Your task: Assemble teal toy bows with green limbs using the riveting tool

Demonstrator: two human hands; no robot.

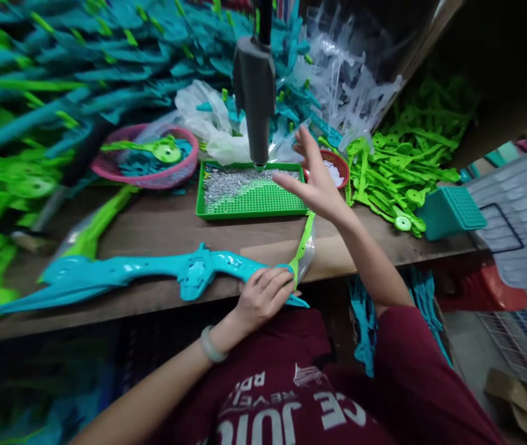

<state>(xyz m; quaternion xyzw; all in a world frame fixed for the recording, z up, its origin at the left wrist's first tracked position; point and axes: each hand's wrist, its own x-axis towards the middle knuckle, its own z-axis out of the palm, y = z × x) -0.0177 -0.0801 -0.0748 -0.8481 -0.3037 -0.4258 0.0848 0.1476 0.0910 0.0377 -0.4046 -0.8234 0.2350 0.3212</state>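
Note:
A long turquoise plastic toy bow part (152, 267) lies along the front edge of the workbench. My left hand (263, 296) is closed over its right end, fingers curled round the plastic. A lime green piece with a clear plastic part (304, 250) sticks up beside that hand, and a second lime green piece (89, 232) joins the bow's left end. My right hand (319, 182) is raised, fingers apart and holding nothing. It hovers over the right end of a green tray (254, 214) with small silvery screws (229, 185). A hanging grey power screwdriver (255, 93) points down into the tray.
A pink basket (147, 179) of turquoise parts stands left of the tray; a red bowl (344, 173) of white pieces stands right. Turquoise parts (128, 68), clear pieces (342, 74) and green pieces (384, 179) are heaped behind. A teal basket (449, 213) sits at the right edge.

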